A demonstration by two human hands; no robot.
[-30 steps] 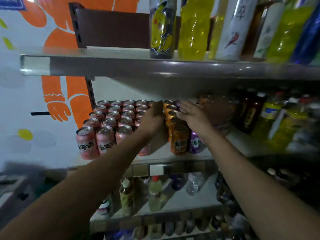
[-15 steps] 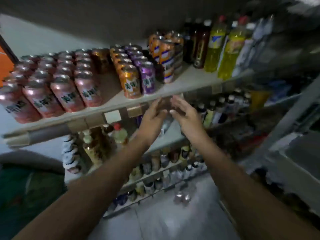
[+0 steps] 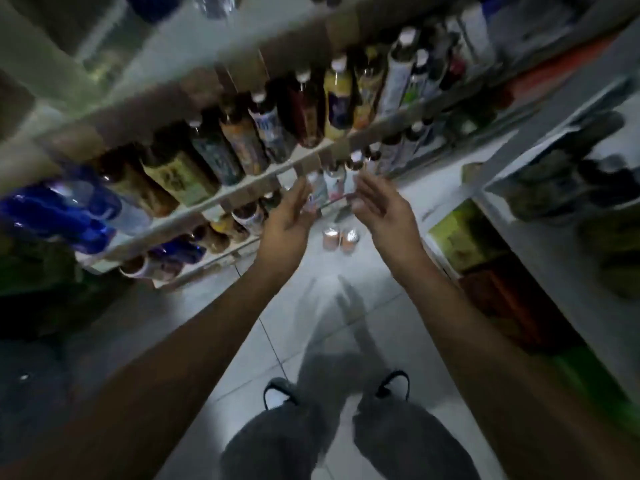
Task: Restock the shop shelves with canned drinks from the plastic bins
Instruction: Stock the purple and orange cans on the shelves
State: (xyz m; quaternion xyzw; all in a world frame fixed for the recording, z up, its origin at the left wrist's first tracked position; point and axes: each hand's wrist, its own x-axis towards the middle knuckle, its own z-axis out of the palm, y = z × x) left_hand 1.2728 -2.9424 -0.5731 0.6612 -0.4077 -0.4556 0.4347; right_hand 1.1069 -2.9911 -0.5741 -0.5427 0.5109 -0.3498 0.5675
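A: Hands, quick?

B: Left hand (image 3: 289,220) and right hand (image 3: 384,213) are both stretched forward, palms facing each other. Fingers are mostly straight and apart. Neither hand holds anything, and there's a gap between them.

A: Task item?

B: Two pink-orange metal cans with silver tops (image 3: 330,238) stand upright on the white tiled floor (image 3: 304,306), touching side by side. They show through the gap between the hands, just under the fingertips in the frame. Neither hand touches them.

A: Left of the cans?

B: A pale shelf unit (image 3: 242,187) with a tilted row of mixed plastic drink bottles (image 3: 242,143). Labels are too blurred to read. Farther left of the cans on the same unit are dark blue bottles (image 3: 62,206).

A: Right of the cans?

B: A green-and-yellow carton (image 3: 460,233), near them at floor level. Beyond it is more shelving, dark and blurred, and I can't tell the contents.

A: Nearer the camera than the cans?

B: The person's dark grey trousers (image 3: 287,441) and black shoes (image 3: 278,393), standing on the same floor, well apart from the cans.
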